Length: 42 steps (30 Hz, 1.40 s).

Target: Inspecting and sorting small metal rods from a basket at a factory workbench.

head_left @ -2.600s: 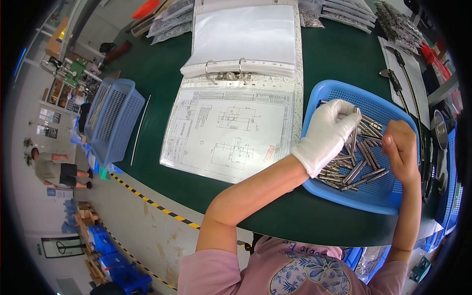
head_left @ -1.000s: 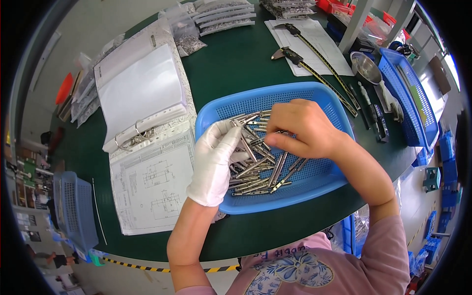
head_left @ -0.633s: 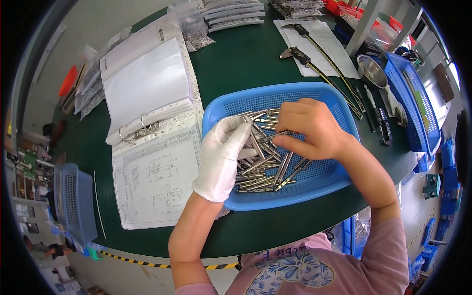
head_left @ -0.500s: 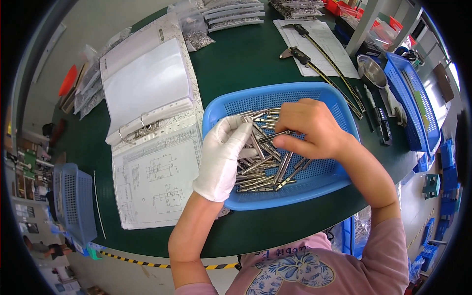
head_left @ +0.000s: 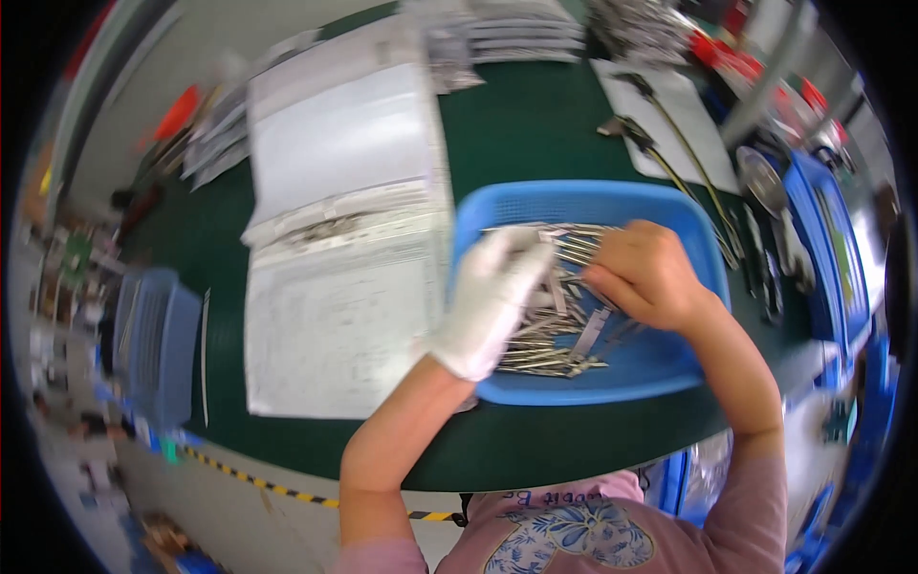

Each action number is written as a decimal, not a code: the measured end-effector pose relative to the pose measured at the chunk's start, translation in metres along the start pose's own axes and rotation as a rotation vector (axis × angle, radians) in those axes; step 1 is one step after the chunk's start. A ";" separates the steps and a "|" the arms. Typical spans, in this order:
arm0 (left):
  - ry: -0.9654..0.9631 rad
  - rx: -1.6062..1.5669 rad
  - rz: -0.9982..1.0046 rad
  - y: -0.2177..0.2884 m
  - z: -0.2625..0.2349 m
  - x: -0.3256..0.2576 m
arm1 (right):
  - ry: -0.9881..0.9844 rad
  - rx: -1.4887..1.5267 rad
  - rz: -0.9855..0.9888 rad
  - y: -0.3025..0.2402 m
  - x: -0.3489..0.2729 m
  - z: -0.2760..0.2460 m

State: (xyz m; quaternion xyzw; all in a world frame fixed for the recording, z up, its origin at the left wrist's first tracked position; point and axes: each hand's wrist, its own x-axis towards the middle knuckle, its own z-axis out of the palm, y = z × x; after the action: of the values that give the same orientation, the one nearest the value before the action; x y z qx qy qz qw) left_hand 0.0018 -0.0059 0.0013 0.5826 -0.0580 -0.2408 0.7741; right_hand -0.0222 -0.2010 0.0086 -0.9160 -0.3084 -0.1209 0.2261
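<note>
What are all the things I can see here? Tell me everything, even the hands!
Metal pins: many, silver, in the big basket
Big basket: one, blue, before the person
Table: one, green, underneath
Binder: one, white, open left of the basket
Calipers: two, dark and yellowish, upper right
Bags: several, greyish, far edge
Bowl: one, silver, right
Small baskets: two, blue, far left and far right
Rod: one, pale, left
Blurred bits: uncountable
Shirt: one, pink, bottom
Hands: two; left gloved white, right bare, over the basket
</note>
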 end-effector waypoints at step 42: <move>-0.073 0.235 0.082 0.002 0.003 -0.003 | -0.022 0.033 0.153 -0.010 -0.001 0.010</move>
State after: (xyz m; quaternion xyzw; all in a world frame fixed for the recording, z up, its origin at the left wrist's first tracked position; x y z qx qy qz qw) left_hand -0.0015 -0.0063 0.0044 0.6574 -0.1377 -0.2215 0.7070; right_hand -0.0281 -0.1893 0.0031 -0.9343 -0.2421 -0.0881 0.2465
